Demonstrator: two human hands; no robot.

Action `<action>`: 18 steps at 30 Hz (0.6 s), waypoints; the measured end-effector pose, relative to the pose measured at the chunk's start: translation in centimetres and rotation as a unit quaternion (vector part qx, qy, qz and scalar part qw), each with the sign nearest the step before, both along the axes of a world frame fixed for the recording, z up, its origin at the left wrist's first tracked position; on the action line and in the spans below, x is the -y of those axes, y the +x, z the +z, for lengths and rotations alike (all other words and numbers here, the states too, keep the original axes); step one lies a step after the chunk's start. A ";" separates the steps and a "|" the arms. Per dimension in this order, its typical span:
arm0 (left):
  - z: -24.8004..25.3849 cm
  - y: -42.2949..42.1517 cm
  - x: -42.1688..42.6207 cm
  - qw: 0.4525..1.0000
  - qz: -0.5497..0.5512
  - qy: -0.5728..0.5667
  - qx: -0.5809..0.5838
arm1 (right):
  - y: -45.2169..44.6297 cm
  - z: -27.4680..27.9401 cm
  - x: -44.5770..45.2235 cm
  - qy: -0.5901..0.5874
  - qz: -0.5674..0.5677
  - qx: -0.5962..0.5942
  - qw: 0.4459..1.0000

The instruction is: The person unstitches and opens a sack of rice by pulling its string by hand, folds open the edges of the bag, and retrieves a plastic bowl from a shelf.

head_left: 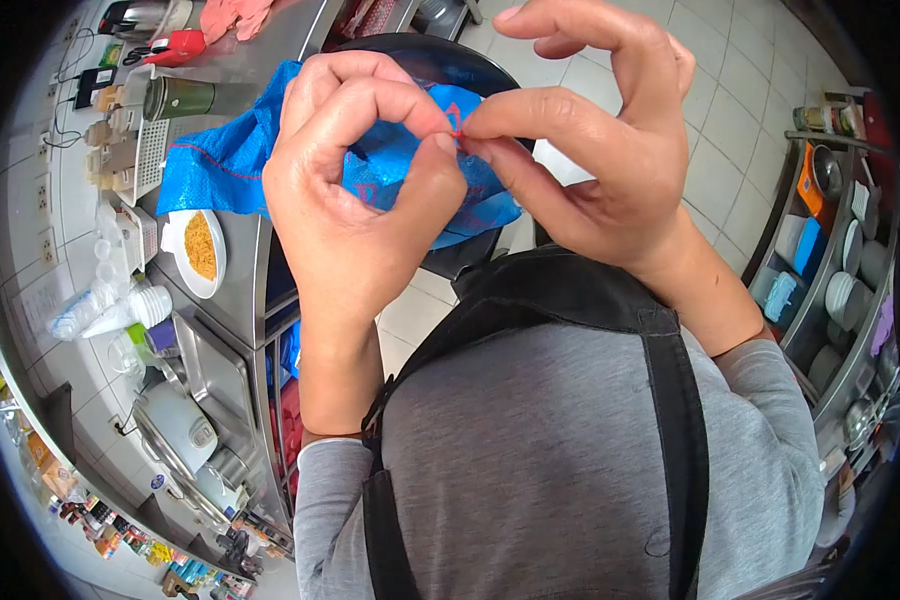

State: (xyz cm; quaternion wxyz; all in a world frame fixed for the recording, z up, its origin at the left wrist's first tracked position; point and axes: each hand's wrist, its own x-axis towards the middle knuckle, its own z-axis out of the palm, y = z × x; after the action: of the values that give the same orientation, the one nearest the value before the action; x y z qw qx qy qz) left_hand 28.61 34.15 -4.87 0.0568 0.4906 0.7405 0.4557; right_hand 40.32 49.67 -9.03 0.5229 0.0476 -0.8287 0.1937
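Note:
In the head view, both hands are raised close together over a blue woven plastic bag (220, 165) with red print and a red line along it. My left hand (355, 190) pinches a small red strand (458, 140), perhaps string, between thumb and index finger. From the other side, my right hand (610, 140) grips the same strand with thumb and index finger, its other fingers lifted and curled. Part of the bag shows through the ring of my left fingers. The bag drapes over the counter edge and a round black container (440, 55); my hands hide its middle.
A steel counter (240, 270) on the left bears a white plate (208, 285) of yellow-brown crumbs, a green-filled container (185, 98), stacked white cups (150, 305) and a white rice cooker (180, 425). Shelves with dishes (845, 300) stand at right, beyond the tiled floor (715, 150).

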 end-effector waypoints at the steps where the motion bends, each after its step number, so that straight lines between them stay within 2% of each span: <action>1: -0.1 0.0 0.0 1.000 0.000 0.002 0.001 | 0.0 0.0 0.0 -0.015 0.008 0.014 1.000; 4: -0.1 -0.1 0.1 1.000 0.005 0.008 0.001 | 0.2 0.1 0.2 -0.141 0.075 0.070 0.985; 8: -0.2 -0.1 0.2 1.000 0.007 0.017 0.012 | 0.2 -0.6 0.7 -0.318 0.166 0.103 0.928; 11: -0.2 -0.3 0.2 1.000 0.006 0.028 0.005 | 0.3 -0.7 0.8 -0.345 0.178 0.128 0.913; 18: -0.2 -0.7 0.4 0.999 -0.008 0.042 -0.010 | 0.0 -0.7 1.0 -0.321 0.176 0.124 0.922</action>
State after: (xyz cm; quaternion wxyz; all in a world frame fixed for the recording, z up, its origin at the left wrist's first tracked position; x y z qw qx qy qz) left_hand 27.94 33.79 -5.04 0.0323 0.5028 0.7177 0.4807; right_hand 40.37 48.72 -9.71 0.3607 -0.0016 -0.7585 0.5427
